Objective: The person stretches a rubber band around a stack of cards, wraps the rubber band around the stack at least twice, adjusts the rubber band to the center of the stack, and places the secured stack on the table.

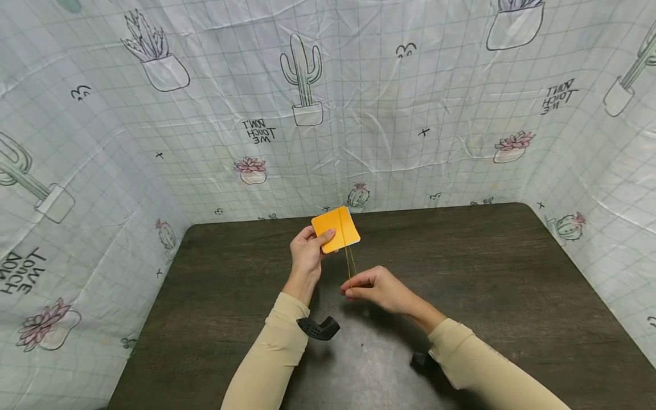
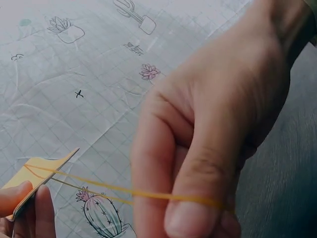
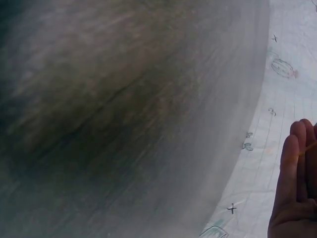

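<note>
A small square notepad (image 1: 329, 223) with an orange face and a white edge is held up over the far part of the table. My left hand (image 1: 306, 256) grips it at its left side, thumb pressed on the orange face. A thin yellow rubber band (image 2: 101, 185) runs across the notepad and stretches away from it in two strands. Its other end is pinched between the thumb and fingers of my right hand (image 1: 381, 289), nearer to me and to the right. In the right wrist view only some fingers (image 3: 290, 168) of a hand show at the right edge.
Beneath both hands lies a dark wood-grain table (image 1: 461, 267). A white grid-patterned cloth (image 1: 374, 114) with cactus drawings hangs behind it and along both sides. A black device (image 1: 319, 328) is strapped at the left wrist, and another dark one (image 1: 422, 361) at the right.
</note>
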